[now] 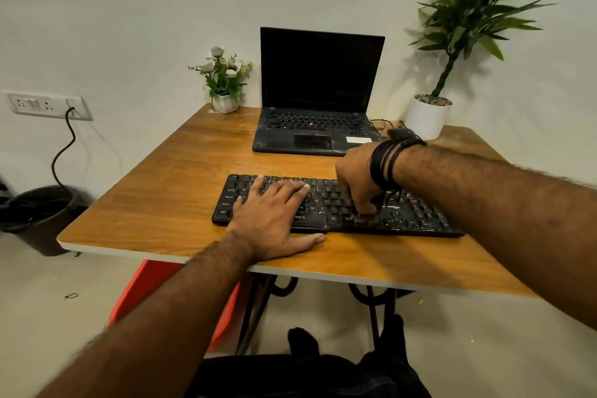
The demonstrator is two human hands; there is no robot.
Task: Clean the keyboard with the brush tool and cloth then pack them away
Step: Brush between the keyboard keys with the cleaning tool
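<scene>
A black keyboard [416, 216] lies across the front of the wooden table [168, 191]. My left hand [274, 220] rests flat on its left half, fingers straight, with the thumb lying on the table in front of it. My right hand [358, 181] is over the middle keys with its fingers curled downward and the fingertips bunched. They pinch a small brush tool [366, 218], of which only a blurred grey tip shows against the keys. No cloth is in view.
An open black laptop [318, 100] stands behind the keyboard. A small flower pot [225, 103] is at the back left and a tall plant in a white pot [428, 116] at the back right. A black bin [38, 216] stands on the floor to the left.
</scene>
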